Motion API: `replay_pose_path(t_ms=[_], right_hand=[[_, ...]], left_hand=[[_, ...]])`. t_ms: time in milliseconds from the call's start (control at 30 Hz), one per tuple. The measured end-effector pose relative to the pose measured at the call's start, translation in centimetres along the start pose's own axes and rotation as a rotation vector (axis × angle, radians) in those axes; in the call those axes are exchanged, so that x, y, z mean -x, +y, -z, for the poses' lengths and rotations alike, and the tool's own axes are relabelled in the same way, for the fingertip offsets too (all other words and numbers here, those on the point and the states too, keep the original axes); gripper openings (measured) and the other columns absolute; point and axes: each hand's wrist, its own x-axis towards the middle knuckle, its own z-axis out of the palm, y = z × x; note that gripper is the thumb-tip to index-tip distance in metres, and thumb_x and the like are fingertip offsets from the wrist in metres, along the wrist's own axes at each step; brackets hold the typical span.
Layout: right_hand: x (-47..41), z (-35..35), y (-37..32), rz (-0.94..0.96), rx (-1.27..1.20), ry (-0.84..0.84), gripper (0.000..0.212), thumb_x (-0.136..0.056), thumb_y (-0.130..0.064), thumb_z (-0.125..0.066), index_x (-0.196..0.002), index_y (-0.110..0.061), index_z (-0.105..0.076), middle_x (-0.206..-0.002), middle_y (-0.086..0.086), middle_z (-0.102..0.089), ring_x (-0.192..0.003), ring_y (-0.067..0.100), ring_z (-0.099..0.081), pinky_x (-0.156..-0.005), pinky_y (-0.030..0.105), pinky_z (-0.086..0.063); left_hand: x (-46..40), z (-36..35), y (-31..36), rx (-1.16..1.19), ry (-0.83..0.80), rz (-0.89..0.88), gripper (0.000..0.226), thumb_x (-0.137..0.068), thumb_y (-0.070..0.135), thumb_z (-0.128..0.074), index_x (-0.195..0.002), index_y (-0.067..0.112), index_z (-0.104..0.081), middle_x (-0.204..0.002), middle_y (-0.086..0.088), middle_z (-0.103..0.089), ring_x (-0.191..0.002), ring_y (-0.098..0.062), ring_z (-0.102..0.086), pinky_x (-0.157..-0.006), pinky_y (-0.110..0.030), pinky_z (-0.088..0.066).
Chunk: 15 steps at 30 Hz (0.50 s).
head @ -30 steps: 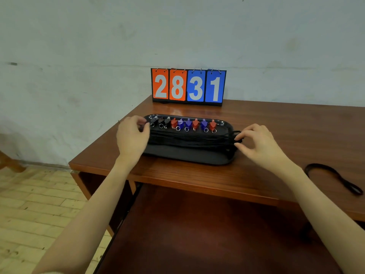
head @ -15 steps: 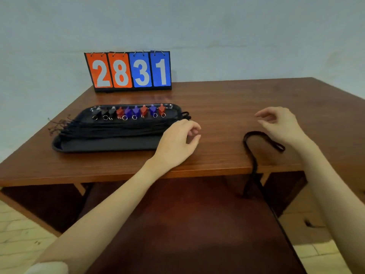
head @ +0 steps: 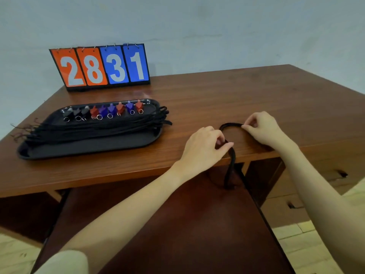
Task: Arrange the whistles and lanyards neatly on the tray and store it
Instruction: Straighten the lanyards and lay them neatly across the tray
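Note:
A black tray lies on the left of the wooden desk. Along its far side stands a row of several whistles, black, red and blue, each with a metal ring. A bundle of black lanyards stretches across the tray, its ends sticking out past both short sides. A loose black lanyard loops on the desk near the front edge and hangs down over it. My left hand pinches that lanyard at the desk edge. My right hand pinches the top of its loop.
A flip scoreboard reading 2831 stands at the back of the desk against the wall. Below the front edge a pulled-out wooden shelf extends toward me. Drawers sit under the desk on the right.
Both hands left the tray and moved right to the loose lanyard. They now pinch it, left at the edge, right on the loop. My view has swung right.

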Motion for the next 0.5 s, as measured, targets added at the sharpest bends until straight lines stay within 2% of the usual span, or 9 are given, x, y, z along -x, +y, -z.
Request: replay_pose_path(t_ms=[67,133,233,300,367,400,433,500], right_hand=[[0.1,-0.1,-0.3,0.035,-0.057,0.019,0.009,-0.092,-0.022,-0.057,-0.087,-0.015,-0.058,-0.095,0.005,-0.057,-0.092,0.022,-0.053,-0.076,0.029,-0.038],[0.4,0.0,-0.8,0.092,-0.202,0.112,0.007,-0.095,-0.019,-0.052,-0.092,-0.013,-0.054,-0.092,0.004,-0.06,-0.086,0.019,-0.055,-0.074,0.026,-0.039],[0.6,0.4,-1.7,0.113,-0.412,0.26,0.005,-0.096,-0.014,-0.048,-0.094,-0.012,-0.051,-0.077,-0.003,-0.063,-0.076,0.01,-0.06,-0.069,0.017,-0.043],[0.4,0.4,-2.2,0.097,-0.467,0.295,0.004,-0.097,-0.013,-0.047,-0.094,-0.013,-0.05,-0.073,-0.007,-0.062,-0.074,0.007,-0.06,-0.071,0.017,-0.046],[-0.1,0.1,-2.7,0.076,-0.501,0.29,0.004,-0.096,-0.012,-0.048,-0.093,-0.013,-0.05,-0.071,-0.007,-0.062,-0.071,0.01,-0.061,-0.073,0.023,-0.049],[-0.3,-0.1,-3.0,0.063,-0.513,0.283,0.005,-0.096,-0.011,-0.048,-0.092,-0.013,-0.05,-0.07,-0.006,-0.062,-0.071,0.013,-0.061,-0.075,0.027,-0.05],[-0.5,-0.4,-3.3,0.05,-0.523,0.275,0.005,-0.096,-0.011,-0.049,-0.091,-0.014,-0.05,-0.069,-0.005,-0.062,-0.072,0.016,-0.062,-0.076,0.031,-0.051],[-1.0,-1.0,-4.1,0.026,-0.525,0.248,0.006,-0.095,-0.013,-0.049,-0.09,-0.015,-0.051,-0.07,-0.004,-0.063,-0.079,0.022,-0.063,-0.08,0.038,-0.051]], left_hand=[[-0.7,-0.5,0.4,-0.038,0.022,0.086,0.041,-0.085,0.057,-0.057,-0.096,0.019,-0.066,-0.088,0.005,-0.059,-0.082,-0.011,-0.056,-0.069,-0.028,-0.051],[-1.5,-0.8,0.7,-0.098,0.005,0.155,0.047,-0.083,0.059,-0.058,-0.097,0.014,-0.063,-0.092,0.001,-0.06,-0.084,-0.016,-0.058,-0.071,-0.032,-0.052],[-2.4,-0.7,0.8,-0.087,-0.062,0.184,0.029,-0.09,0.039,-0.06,-0.095,0.011,-0.062,-0.092,-0.001,-0.057,-0.087,-0.021,-0.058,-0.074,-0.037,-0.052],[-2.6,0.0,0.6,0.113,-0.102,0.207,0.018,-0.093,0.026,-0.057,-0.094,0.011,-0.066,-0.087,0.001,-0.062,-0.084,-0.019,-0.062,-0.077,-0.038,-0.054],[-2.2,1.6,0.3,0.464,-0.142,0.295,0.015,-0.093,0.019,-0.057,-0.095,0.008,-0.068,-0.082,0.0,-0.069,-0.077,-0.014,-0.067,-0.077,-0.033,-0.058],[-1.9,2.7,0.1,0.633,-0.169,0.338,0.016,-0.094,0.016,-0.057,-0.097,0.005,-0.068,-0.077,-0.002,-0.069,-0.069,-0.013,-0.066,-0.073,-0.029,-0.058],[-1.4,3.9,-0.2,0.749,-0.192,0.356,0.018,-0.095,0.015,-0.056,-0.097,0.001,-0.067,-0.068,-0.002,-0.065,-0.06,-0.014,-0.062,-0.066,-0.028,-0.058],[-0.3,6.4,-1.1,0.787,-0.21,0.342,0.024,-0.097,0.019,-0.053,-0.096,0.0,-0.066,-0.057,0.0,-0.047,-0.049,-0.011,-0.046,-0.055,-0.027,-0.052]])
